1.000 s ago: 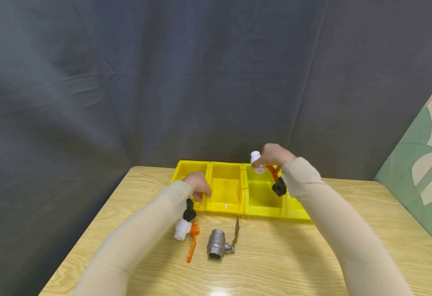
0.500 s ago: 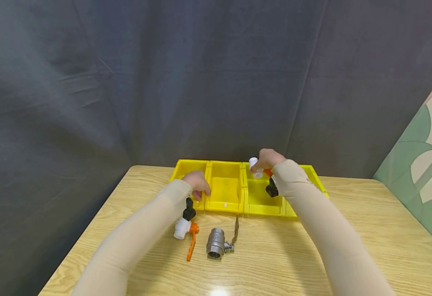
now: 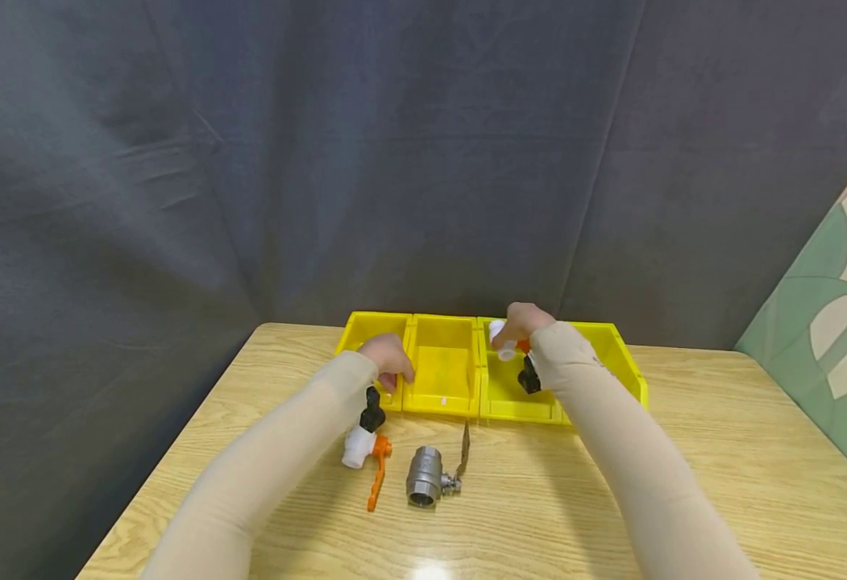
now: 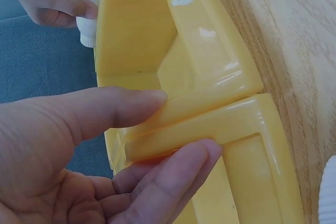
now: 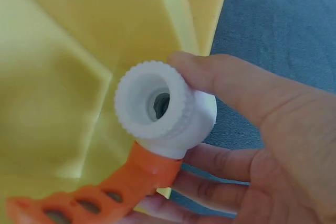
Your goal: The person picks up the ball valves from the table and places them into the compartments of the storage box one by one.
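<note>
In the head view my right hand (image 3: 526, 321) holds a white plastic ball valve (image 3: 497, 332) over the third yellow bin (image 3: 513, 407). The right wrist view shows thumb and fingers around its white body (image 5: 202, 116), with the orange lever handle (image 5: 113, 195) pointing down-left. My left hand (image 3: 387, 358) is at the two left bins. Its thumb and fingers pinch their adjoining rims (image 4: 194, 121) in the left wrist view. Below my left wrist, a second white ball valve (image 3: 357, 447) with an orange handle lies on the table, beside a metal ball valve (image 3: 423, 477).
Yellow bins stand in a row at the back of the wooden table (image 3: 525, 524); the rightmost bin (image 3: 615, 358) is partly behind my right arm. A dark curtain (image 3: 423, 161) hangs close behind them. Black devices (image 3: 372, 415) sit at both wrists.
My right hand has moved down and slightly left with the white ball valve, lower over the third bin. The left hand stays on the bin rims.
</note>
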A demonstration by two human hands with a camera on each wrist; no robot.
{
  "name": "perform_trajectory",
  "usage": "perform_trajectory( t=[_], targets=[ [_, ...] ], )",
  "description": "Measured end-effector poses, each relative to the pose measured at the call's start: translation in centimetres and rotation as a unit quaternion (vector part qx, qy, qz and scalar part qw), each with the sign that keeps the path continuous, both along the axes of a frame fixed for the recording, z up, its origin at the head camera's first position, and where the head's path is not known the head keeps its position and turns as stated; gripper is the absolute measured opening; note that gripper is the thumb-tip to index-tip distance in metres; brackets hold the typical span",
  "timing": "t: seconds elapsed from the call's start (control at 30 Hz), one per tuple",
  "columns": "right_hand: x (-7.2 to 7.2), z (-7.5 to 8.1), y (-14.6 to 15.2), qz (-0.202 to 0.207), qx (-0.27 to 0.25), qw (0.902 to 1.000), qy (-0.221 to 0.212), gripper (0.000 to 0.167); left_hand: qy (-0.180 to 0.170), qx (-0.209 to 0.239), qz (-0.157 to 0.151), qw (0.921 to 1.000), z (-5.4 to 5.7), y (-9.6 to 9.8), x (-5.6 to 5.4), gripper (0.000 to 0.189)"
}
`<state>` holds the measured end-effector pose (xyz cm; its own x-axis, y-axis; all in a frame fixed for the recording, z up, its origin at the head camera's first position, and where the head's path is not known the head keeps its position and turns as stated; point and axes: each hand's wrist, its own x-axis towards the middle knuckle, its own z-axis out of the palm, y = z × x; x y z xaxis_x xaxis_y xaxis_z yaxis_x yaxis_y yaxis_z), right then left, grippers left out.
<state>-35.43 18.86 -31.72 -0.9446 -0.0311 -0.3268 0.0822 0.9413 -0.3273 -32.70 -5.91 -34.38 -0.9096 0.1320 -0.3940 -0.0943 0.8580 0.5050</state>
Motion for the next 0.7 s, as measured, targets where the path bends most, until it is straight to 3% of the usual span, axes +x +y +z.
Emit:
perform_trajectory(
  t=[0.27,0.7],
  targets=[
    [-0.1,-1.1,-0.3,-0.001,0.002,1.0000,0.007,0.053,-0.005,0.005,0.003,1.0000,-0.1,-0.1,0.2,0.029],
    [-1.9,-3.2,-0.7,-0.008,0.009,0.9999,-0.001,0.049,-0.002,0.000,-0.004,1.0000,0.1,-0.1,0.4,0.025]
  ],
)
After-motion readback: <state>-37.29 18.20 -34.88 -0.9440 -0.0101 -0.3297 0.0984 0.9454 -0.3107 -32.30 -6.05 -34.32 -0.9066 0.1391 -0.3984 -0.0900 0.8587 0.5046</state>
